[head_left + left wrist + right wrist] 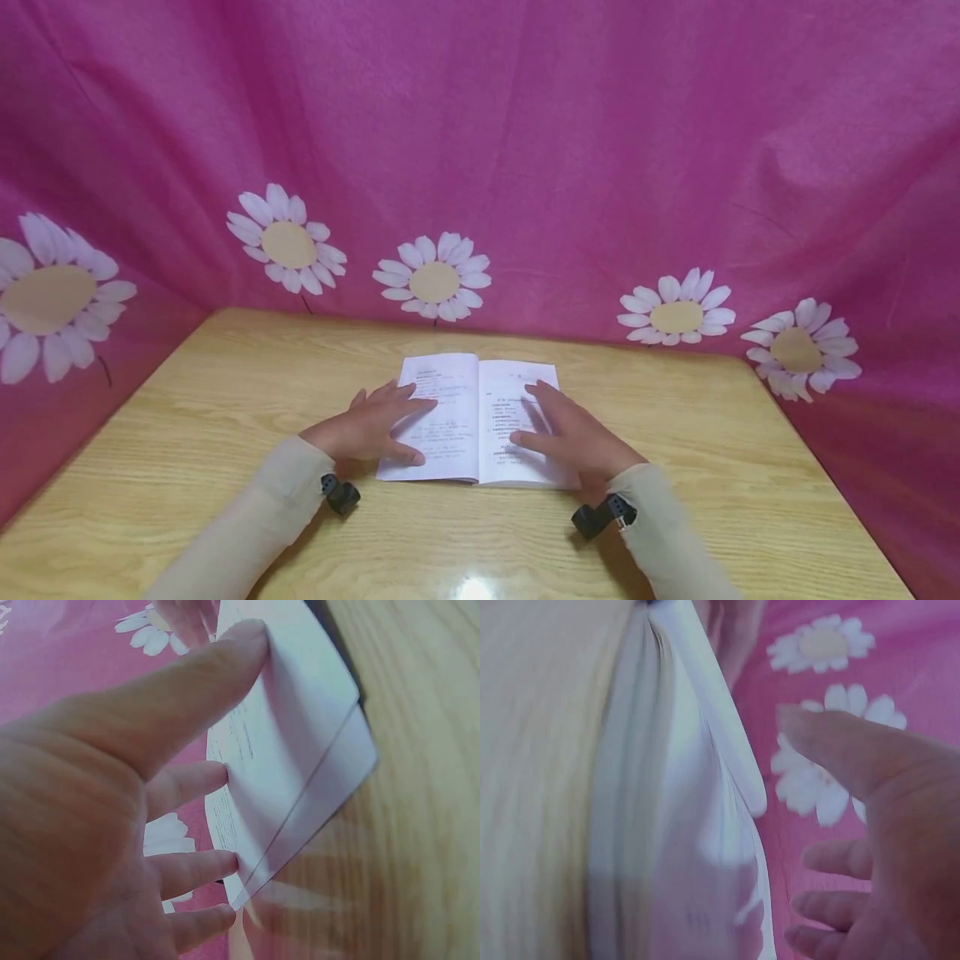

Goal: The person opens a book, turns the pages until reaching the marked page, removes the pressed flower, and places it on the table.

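Note:
A book with printed pages (pixel 459 421) lies spread on the table in the head view, its fold near the middle. Over its left side is my left hand (pixel 366 425), fingers spread and mostly straight. In the left wrist view the thumb (pixel 202 682) lies across the page (pixel 300 712), and the other fingertips meet its outer edge. On the right side my right hand (pixel 583 433) spreads its fingers above the text. The right wrist view shows that hand (pixel 900 817) beside the thick page stack (pixel 697 825); whether it touches the paper I cannot tell.
The book rests on a light wooden table (pixel 712 433). Pink cloth (pixel 555 167) with large white daisies (pixel 433 282) hangs behind the table and along both sides. A small black camera (pixel 341 496) is strapped at the left wrist, another camera (pixel 600 517) at the right.

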### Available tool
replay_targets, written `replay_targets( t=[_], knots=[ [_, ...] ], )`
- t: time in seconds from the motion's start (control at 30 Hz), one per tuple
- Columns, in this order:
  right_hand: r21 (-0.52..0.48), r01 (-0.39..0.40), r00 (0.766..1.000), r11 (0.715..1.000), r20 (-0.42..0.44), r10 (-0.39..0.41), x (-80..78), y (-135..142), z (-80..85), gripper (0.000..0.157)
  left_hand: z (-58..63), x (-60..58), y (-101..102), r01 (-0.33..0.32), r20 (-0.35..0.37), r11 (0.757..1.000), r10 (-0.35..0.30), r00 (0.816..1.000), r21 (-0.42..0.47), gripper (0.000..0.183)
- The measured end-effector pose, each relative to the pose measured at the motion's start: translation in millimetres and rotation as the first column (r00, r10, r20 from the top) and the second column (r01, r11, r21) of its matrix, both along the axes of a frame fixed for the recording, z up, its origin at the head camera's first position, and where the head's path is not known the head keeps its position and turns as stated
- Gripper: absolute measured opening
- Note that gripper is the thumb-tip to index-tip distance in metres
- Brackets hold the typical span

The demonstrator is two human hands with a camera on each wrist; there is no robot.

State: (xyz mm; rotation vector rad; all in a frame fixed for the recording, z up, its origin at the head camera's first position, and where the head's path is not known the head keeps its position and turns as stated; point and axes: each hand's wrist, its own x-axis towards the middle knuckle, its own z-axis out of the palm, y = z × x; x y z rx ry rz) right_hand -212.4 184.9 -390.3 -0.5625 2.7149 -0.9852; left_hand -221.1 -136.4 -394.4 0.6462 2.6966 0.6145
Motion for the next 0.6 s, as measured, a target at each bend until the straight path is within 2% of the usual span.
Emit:
replay_targets(
  t=[0.23,0.47,0.6],
  knots=[
    [0.043,0.056,0.995,0.998,0.081,-0.059,-4.7,15.3,-8.5,0.108,-5.0,1.8,-1.2,-0.005,0.020,1.000,0.006,1.000,-0.027,0.087],
    [0.103,0.007,0.999,0.995,0.042,-0.011,-10.0,17.3,-13.0,0.109,-1.5,2.1,-1.7,0.036,0.008,0.996,-0.036,0.999,-0.080,0.091],
    [0.104,0.003,0.999,0.995,0.047,-0.008,-9.7,17.0,-15.4,0.109,-0.5,4.1,-1.0,0.038,0.022,0.997,-0.036,0.999,-0.066,0.091]
  ],
)
